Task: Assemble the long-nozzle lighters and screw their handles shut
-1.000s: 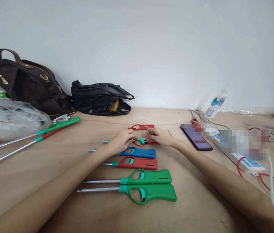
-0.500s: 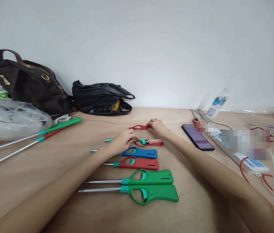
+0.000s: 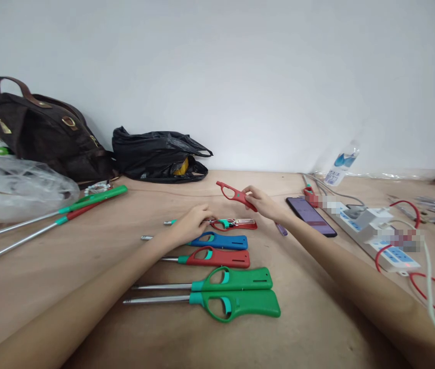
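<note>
My right hand (image 3: 259, 201) grips a loose red lighter casing half (image 3: 236, 197) by its handle end, tilted and lifted above the table. My left hand (image 3: 194, 223), fingers curled, holds down an opened gas lighter (image 3: 246, 224) whose inner parts show in its red shell; the hand covers part of its barrel. Closer to me lie a blue lighter (image 3: 225, 241), a red lighter (image 3: 221, 258) and two green lighters, the farther one (image 3: 244, 279) touching the nearer one (image 3: 252, 304). A small purple object (image 3: 281, 229) pokes out beside my right wrist.
At right are a phone (image 3: 311, 217), a power strip (image 3: 394, 258) with cables, another red lighter (image 3: 310, 196) and a leaning water bottle (image 3: 342, 164). A brown bag (image 3: 48, 133), black plastic bag (image 3: 156, 156), clear plastic bag (image 3: 21, 187) and long-barrelled green lighter (image 3: 98, 198) occupy the left.
My right hand has raised the red casing half off the table and turned it to a slant. My left hand stays at the opened lighter. The purple object has come into view.
</note>
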A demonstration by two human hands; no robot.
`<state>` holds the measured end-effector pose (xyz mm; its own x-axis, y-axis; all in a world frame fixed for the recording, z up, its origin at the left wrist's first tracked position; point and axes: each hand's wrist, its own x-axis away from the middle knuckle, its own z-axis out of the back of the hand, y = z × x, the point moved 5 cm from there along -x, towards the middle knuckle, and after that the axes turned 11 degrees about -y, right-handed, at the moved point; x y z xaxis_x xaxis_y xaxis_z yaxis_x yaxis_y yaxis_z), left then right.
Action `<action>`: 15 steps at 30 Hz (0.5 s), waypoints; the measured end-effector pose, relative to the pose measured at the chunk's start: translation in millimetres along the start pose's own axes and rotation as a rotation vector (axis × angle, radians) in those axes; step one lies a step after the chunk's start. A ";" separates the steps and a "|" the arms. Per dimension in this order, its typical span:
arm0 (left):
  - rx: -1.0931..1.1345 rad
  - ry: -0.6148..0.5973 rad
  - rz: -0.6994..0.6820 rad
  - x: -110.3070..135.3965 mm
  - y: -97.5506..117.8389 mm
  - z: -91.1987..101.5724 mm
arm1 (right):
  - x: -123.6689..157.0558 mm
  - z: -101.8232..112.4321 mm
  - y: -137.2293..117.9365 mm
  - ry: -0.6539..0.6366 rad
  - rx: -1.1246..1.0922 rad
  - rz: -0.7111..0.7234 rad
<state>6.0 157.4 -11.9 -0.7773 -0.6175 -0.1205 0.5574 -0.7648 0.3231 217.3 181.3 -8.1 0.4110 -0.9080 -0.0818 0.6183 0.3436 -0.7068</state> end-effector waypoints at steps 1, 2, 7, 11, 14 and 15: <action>0.001 0.003 0.002 -0.1 -0.1 0.3 | 4.3 -1.5 -0.6 -0.059 -0.082 0.000; 0.004 0.004 0.003 -0.2 -0.1 0.6 | 8.2 -3.5 -1.8 -0.122 -0.126 0.004; 0.026 0.001 -0.009 -0.6 -0.2 1.0 | 20.5 -2.5 -12.2 -0.192 -0.063 0.073; 0.071 0.020 -0.003 -0.2 -2.0 1.1 | 23.6 3.5 -22.2 -0.128 0.074 0.146; 0.081 0.046 0.041 1.0 -5.4 0.8 | 26.0 7.5 -28.7 -0.109 0.149 0.184; 0.087 0.050 0.051 1.5 -6.5 0.5 | 27.0 8.6 -30.6 -0.110 0.163 0.196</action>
<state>1.1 161.5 -13.8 -0.7315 -0.6656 -0.1478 0.5671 -0.7143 0.4100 215.2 148.3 17.3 0.5982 -0.7918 -0.1231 0.6155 0.5524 -0.5621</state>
